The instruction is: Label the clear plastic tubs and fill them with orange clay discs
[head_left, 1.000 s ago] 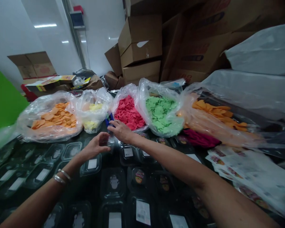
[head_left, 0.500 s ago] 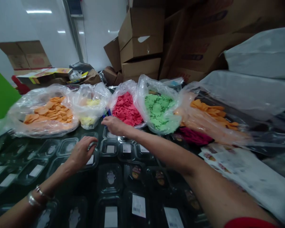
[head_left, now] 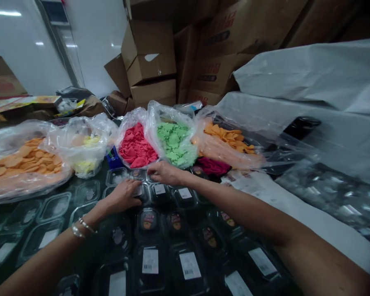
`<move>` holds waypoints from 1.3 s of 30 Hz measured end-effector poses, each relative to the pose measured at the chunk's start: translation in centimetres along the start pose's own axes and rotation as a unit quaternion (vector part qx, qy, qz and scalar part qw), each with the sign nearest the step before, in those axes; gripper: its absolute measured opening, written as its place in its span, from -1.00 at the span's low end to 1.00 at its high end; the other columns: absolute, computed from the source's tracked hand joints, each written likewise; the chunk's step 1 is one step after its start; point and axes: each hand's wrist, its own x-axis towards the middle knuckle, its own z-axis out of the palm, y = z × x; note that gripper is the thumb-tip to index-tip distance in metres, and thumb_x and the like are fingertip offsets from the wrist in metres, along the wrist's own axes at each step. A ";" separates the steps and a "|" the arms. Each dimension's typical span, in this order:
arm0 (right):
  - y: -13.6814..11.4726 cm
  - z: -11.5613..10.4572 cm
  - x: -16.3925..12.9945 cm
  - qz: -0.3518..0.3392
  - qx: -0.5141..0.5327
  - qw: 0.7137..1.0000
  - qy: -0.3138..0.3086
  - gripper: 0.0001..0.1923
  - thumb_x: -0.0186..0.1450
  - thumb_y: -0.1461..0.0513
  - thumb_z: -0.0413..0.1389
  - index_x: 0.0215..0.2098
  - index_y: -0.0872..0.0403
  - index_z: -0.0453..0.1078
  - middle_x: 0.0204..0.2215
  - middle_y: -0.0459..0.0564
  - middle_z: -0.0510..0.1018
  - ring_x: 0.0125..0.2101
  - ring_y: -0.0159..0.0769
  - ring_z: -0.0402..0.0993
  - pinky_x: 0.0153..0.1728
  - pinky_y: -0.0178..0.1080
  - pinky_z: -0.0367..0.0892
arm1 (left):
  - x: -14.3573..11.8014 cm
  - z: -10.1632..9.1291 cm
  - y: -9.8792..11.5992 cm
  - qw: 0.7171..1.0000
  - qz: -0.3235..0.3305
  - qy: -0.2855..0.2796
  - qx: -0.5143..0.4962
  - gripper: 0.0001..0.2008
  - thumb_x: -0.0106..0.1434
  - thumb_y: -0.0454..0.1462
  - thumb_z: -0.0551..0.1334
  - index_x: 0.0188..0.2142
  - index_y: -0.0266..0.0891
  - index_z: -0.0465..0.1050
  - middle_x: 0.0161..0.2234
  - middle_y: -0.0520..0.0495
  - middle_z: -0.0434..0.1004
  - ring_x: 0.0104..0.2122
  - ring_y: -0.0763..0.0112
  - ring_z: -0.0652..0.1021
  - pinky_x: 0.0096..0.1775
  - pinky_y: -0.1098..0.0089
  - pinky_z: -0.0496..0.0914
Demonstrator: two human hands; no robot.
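Note:
My left hand lies with fingers stretched out over a clear plastic container in the rows of lidded containers. Part of a white label shows beside its fingers. Just to the right, my right hand has its fingers bent down and drawn together at the back row, in front of the red pieces. Whatever is at its fingertips is too small to make out. Closer to me, containers bear a round printed sticker or a white barcode label.
Plastic bags along the back hold orange pieces, yellow pieces, green pieces and more orange pieces. A blue object stands beside the red pieces. Cardboard boxes rise behind. Sticker sheets lie right.
The view has turned to the right. My right hand has come away from the blue object to the back-row containers. My left hand has moved right and its fingers have straightened.

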 end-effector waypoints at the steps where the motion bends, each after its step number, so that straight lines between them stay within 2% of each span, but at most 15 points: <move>1: 0.2 0.1 -0.2 0.004 0.009 1.000 0.016 -0.81 0.19 0.47 0.11 -0.26 0.20 0.48 -0.37 -0.01 0.57 -0.35 -0.31 0.47 -0.29 -0.35 0.28 | -0.4 -0.5 -0.1 1.000 -0.004 0.003 -0.015 -0.42 0.04 -0.26 0.29 0.08 -0.35 0.31 0.03 -0.33 0.42 0.02 -0.01 0.42 0.04 0.09 0.28; 4: 0.3 0.8 -0.4 0.002 0.026 0.997 0.066 -0.62 0.13 0.49 0.14 -0.07 0.20 0.40 -0.19 0.08 0.54 -0.15 -0.22 0.45 -0.12 -0.26 0.31 | -1.4 -1.6 -0.4 0.997 -0.009 0.009 -0.076 -0.43 0.13 -0.17 0.23 0.13 -0.26 0.23 -0.01 -0.20 0.45 -0.09 0.17 0.49 -0.06 0.21 0.38; 7: -0.3 1.6 0.0 -0.011 0.038 0.994 0.105 -0.40 0.08 0.49 0.18 0.10 0.17 0.26 0.03 0.15 0.40 0.07 -0.15 0.29 0.06 -0.16 0.22 | -1.7 -1.5 -0.4 0.968 -0.019 0.037 -0.247 -0.43 0.09 -0.15 0.29 0.08 -0.22 0.27 -0.05 -0.14 0.47 -0.11 0.19 0.50 -0.08 0.21 0.39; 9: -0.9 1.8 0.3 -0.003 0.047 0.990 0.134 -0.40 0.12 0.48 0.15 0.13 0.18 0.20 0.08 0.20 0.35 0.11 -0.14 0.24 0.10 -0.13 0.19 | -1.5 -1.0 -0.2 0.912 -0.049 0.083 -0.398 -0.42 0.00 -0.18 0.36 0.02 -0.24 0.30 -0.05 -0.16 0.47 -0.06 0.15 0.48 -0.04 0.18 0.37; 12: -2.1 2.0 -0.1 0.022 0.065 0.984 0.165 -0.61 0.26 0.37 0.12 0.05 0.23 0.23 -0.04 0.20 0.44 -0.01 -0.18 0.37 0.01 -0.16 0.29 | -1.1 0.2 0.5 0.816 -0.104 0.136 -0.552 -0.43 -0.14 -0.23 0.44 -0.11 -0.26 0.33 -0.09 -0.17 0.50 -0.02 0.12 0.47 0.01 0.18 0.33; 13: -2.5 2.2 -0.4 0.024 0.061 0.985 0.159 -0.64 0.29 0.30 0.14 0.02 0.24 0.24 -0.07 0.18 0.46 -0.05 -0.20 0.40 -0.03 -0.19 0.31 | -1.0 0.6 0.7 0.795 -0.114 0.141 -0.578 -0.44 -0.16 -0.24 0.44 -0.14 -0.26 0.34 -0.11 -0.16 0.51 -0.03 0.12 0.48 0.01 0.18 0.32; 15: -3.4 2.7 -1.1 0.019 0.026 0.992 0.121 -0.54 0.26 0.17 0.21 0.01 0.25 0.24 -0.09 0.16 0.48 -0.08 -0.20 0.42 -0.06 -0.23 0.33 | -0.8 1.3 1.2 0.775 -0.115 0.135 -0.607 -0.45 -0.16 -0.23 0.44 -0.15 -0.26 0.35 -0.13 -0.16 0.53 -0.05 0.14 0.50 0.01 0.19 0.33; 17: -4.2 3.5 -1.8 0.012 -0.026 0.997 0.068 -0.51 0.22 0.18 0.24 0.02 0.26 0.24 -0.09 0.17 0.48 -0.08 -0.17 0.41 -0.07 -0.21 0.32 | -0.8 1.6 1.5 0.764 -0.109 0.118 -0.624 -0.44 -0.16 -0.21 0.43 -0.14 -0.27 0.36 -0.13 -0.17 0.54 -0.05 0.14 0.50 0.01 0.19 0.34; 19: -4.8 4.1 -2.2 0.010 -0.066 0.997 0.023 -0.67 0.24 0.29 0.18 -0.05 0.25 0.30 -0.15 0.18 0.51 -0.14 -0.13 0.43 -0.12 -0.17 0.33 | -1.2 1.4 1.6 0.759 -0.109 0.098 -0.635 -0.41 -0.18 -0.23 0.44 -0.11 -0.30 0.37 -0.13 -0.21 0.55 -0.05 0.11 0.51 0.03 0.18 0.33; 21: -5.4 4.5 -2.3 0.008 -0.095 0.995 -0.010 -0.80 0.25 0.37 0.10 -0.14 0.24 0.35 -0.23 0.19 0.53 -0.20 -0.09 0.44 -0.17 -0.13 0.32 | -1.9 0.8 1.3 0.769 -0.140 0.093 -0.617 -0.33 -0.21 -0.25 0.46 -0.06 -0.32 0.36 -0.10 -0.25 0.54 -0.02 0.07 0.50 0.05 0.15 0.31; 25: -6.5 4.9 -1.5 0.002 -0.144 0.987 -0.069 -0.82 0.23 0.42 0.06 -0.20 0.22 0.39 -0.26 0.23 0.53 -0.20 -0.01 0.43 -0.22 -0.08 0.31 | -4.2 -1.1 -0.2 0.804 -0.215 0.144 -0.535 -0.17 -0.18 -0.20 0.44 0.11 -0.31 0.22 0.05 -0.35 0.42 0.06 0.04 0.44 0.04 0.11 0.33; 28: -7.0 4.8 -0.5 0.003 -0.143 0.983 -0.114 -0.84 0.22 0.28 0.18 -0.22 0.19 0.43 -0.27 0.20 0.55 -0.20 0.01 0.45 -0.22 -0.08 0.32 | -5.2 -2.1 -1.2 0.846 -0.202 0.211 -0.445 -0.22 -0.08 -0.12 0.36 0.13 -0.30 0.20 0.05 -0.33 0.42 0.05 0.06 0.44 0.03 0.09 0.35; 31: -6.7 3.1 0.0 0.015 -0.116 0.984 -0.134 -0.58 0.11 0.08 0.31 -0.13 0.11 0.42 -0.23 0.08 0.57 -0.22 -0.07 0.49 -0.26 -0.18 0.34 | -4.8 -2.1 -0.7 0.901 -0.137 0.253 -0.324 -0.41 0.06 -0.10 0.23 0.08 -0.27 0.27 0.03 -0.25 0.44 0.00 0.12 0.47 -0.02 0.11 0.39; 35: -4.5 -1.0 -2.0 0.101 -0.114 0.985 -0.087 -0.70 0.23 0.23 0.21 -0.08 0.14 0.41 -0.18 0.13 0.56 -0.18 -0.08 0.49 -0.29 -0.24 0.30 | -1.8 -0.3 2.4 0.971 -0.026 0.167 -0.167 -0.64 0.22 -0.18 0.09 -0.02 -0.25 0.36 -0.11 -0.17 0.52 -0.15 0.22 0.54 -0.10 0.20 0.42; 39: -2.8 -3.0 -5.9 0.171 -0.109 0.977 -0.071 -0.80 0.17 0.29 0.22 -0.21 0.15 0.48 -0.33 0.13 0.59 -0.28 -0.05 0.51 -0.39 -0.26 0.26 | 2.8 2.8 5.5 0.989 0.041 0.082 -0.114 -0.54 -0.05 -0.30 0.33 -0.09 -0.25 0.44 -0.06 -0.23 0.51 -0.01 0.03 0.45 0.04 0.12 0.30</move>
